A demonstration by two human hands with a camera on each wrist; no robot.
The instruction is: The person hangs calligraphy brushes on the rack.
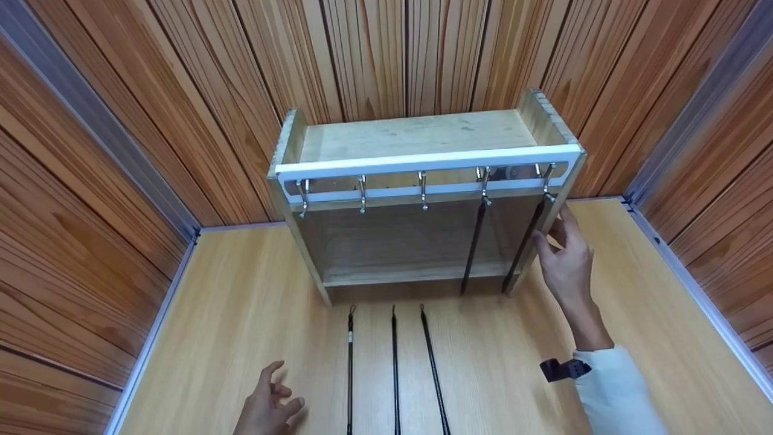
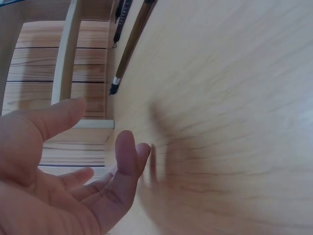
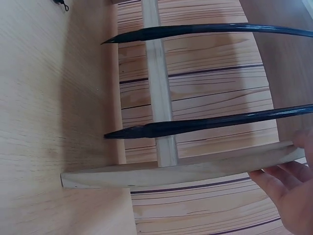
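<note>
A wooden shelf point(image 1: 410, 136) stands against the back wall, with a white hook rail point(image 1: 374, 165) along its front. Two dark, pointed brushes point(image 1: 473, 251) hang from the rail's two rightmost hooks. My right hand point(image 1: 567, 263) grips the shelf's right side panel point(image 3: 195, 171), thumb in front and fingers round the outer side. Over the table at the lower left, my left hand point(image 1: 269, 403) holds nothing, its fingers loosely bent. Several long brushes point(image 1: 395, 374) lie side by side in front of the shelf, their hanging loops toward it.
Three more hooks point(image 1: 423, 190) on the rail carry nothing. The wood-grain table point(image 1: 241, 290) is bounded by plank-patterned walls point(image 1: 90, 211) with metal edge strips at left and right. A small dark device point(image 1: 564, 370) is worn on the right wrist.
</note>
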